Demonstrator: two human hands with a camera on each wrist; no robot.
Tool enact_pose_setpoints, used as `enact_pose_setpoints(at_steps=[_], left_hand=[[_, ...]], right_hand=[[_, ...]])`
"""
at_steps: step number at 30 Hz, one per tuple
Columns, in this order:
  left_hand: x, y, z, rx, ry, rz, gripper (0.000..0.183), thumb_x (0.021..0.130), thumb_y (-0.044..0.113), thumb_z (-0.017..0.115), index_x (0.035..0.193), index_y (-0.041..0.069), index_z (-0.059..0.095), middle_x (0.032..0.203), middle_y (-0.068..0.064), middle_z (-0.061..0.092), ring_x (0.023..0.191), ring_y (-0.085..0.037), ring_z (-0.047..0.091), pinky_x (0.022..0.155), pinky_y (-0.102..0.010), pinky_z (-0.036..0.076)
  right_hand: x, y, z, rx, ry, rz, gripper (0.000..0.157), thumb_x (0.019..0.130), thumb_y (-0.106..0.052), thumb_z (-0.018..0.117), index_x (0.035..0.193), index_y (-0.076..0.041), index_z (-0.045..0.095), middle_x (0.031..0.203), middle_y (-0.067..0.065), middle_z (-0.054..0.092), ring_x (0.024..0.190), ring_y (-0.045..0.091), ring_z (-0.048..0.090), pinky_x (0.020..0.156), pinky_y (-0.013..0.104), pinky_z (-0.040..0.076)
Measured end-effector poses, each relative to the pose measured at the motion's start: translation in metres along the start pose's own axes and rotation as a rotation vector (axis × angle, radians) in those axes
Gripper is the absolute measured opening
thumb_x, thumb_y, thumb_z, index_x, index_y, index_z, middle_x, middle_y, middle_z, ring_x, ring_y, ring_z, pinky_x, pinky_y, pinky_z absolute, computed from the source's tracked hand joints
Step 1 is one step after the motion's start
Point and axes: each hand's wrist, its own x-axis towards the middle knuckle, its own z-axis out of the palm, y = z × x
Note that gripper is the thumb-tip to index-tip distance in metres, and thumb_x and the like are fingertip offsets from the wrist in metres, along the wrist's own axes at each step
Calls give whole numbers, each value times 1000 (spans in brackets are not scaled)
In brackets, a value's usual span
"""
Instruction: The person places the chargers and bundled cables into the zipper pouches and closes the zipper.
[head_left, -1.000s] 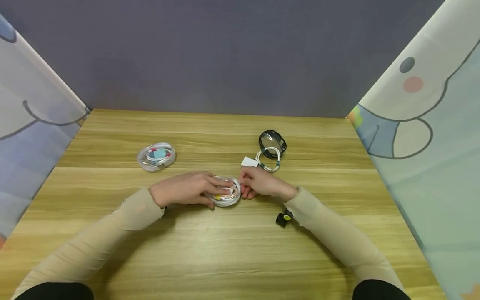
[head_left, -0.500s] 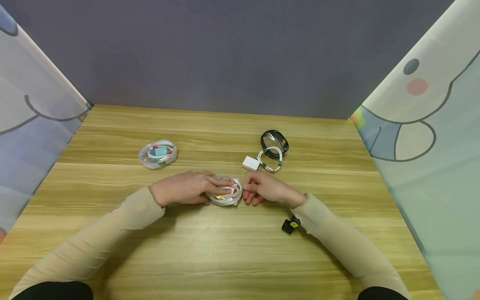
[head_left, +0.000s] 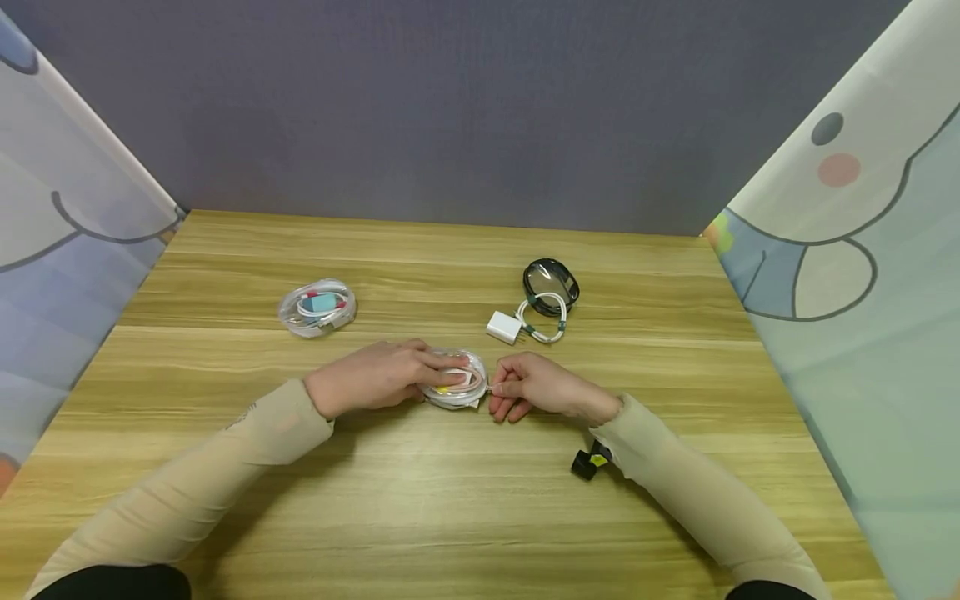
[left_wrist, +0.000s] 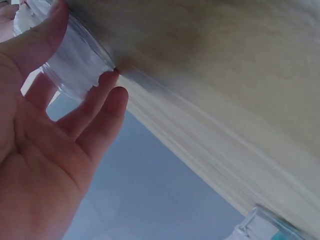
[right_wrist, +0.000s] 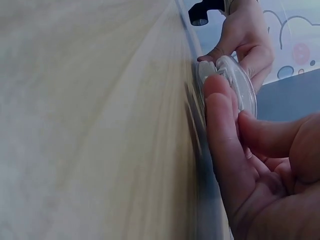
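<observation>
In the head view a clear oval pouch, with a coiled pale pink cable and a bit of yellow visible inside, lies on the table. My left hand grips it from the left, fingers over its top. The left wrist view has the thumb and fingers on either side of the pouch. At the pouch's right edge, my right hand pinches a small zipper pull, mostly hidden by the fingertips. In the right wrist view, thumb and forefinger meet at the rim of the pouch.
Another clear pouch with a white cable and blue piece lies back left. At back right are a black-rimmed oval pouch, a white coiled cable overlapping it, and a white charger plug. A grey wall stands behind the table.
My right hand has moved along the pouch's right edge, toward me and slightly right. The white plug it partly covered is now in full view. My left hand keeps its hold on the pouch.
</observation>
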Motion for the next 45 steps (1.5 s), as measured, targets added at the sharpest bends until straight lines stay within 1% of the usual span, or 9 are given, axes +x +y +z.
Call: enact_pose_setpoints(at_steps=[6,9,15,21,25,30,35,39,45], left_hand=[[4,1,3,21,18,-42,61,89,7,74,144,24,55,153,6,43,101,-26,58,79,-40,54],[5,0,5,28,30,-49,60,90,9,73,145,23,54,154,4,42,97,-26,57,76,-38,53],[7,-2,4,33,37,-50,61,89,19,77,145,22,54,154,2,43,103,-31,60,79,-43,55],[5,-3,4,57,60,-47,60,90,23,76,146,25,54,156,1,40,102,-30,62,77,-44,55],[6,-2,4,68,80,-43,58,92,26,74,146,27,53,159,0,35,97,-27,63,73,-42,55],[6,0,4,77,80,-30,59,94,33,72,148,27,50,158,1,36,97,-29,63,74,-43,55],[4,-1,3,79,64,-7,75,85,24,82,151,27,46,158,2,36,101,-29,63,78,-43,55],[4,0,-1,131,28,1,86,80,16,85,153,30,42,159,4,34,98,-28,64,73,-41,55],[7,2,0,223,-14,-13,86,80,16,84,152,34,41,157,7,38,85,-29,60,59,-36,50]], right_hand=[[0,2,-1,29,-32,-2,13,102,-6,54,97,6,59,88,15,72,79,25,72,68,36,59],[0,1,-1,33,-22,-4,12,102,-5,54,98,6,59,89,16,72,79,24,71,68,36,59],[1,1,1,-13,51,-19,6,99,-1,58,101,5,59,90,14,71,80,21,70,68,34,59],[6,0,6,-104,146,-44,15,90,-1,72,96,2,60,83,11,71,74,20,71,64,34,59],[9,-2,10,-175,200,-57,15,88,-5,75,91,0,61,77,8,71,68,19,70,60,33,58],[12,-5,13,-239,257,-71,13,91,-6,73,86,-1,62,73,6,71,63,18,69,57,32,58],[14,-8,11,-268,316,-71,8,93,-2,68,85,-2,64,72,5,70,61,17,68,57,32,58],[16,-7,6,-218,309,-57,6,94,-3,66,89,0,65,75,7,70,64,18,69,60,32,58],[13,-2,-2,-88,265,-32,7,97,-2,62,98,4,64,84,12,72,72,19,70,65,33,59]])
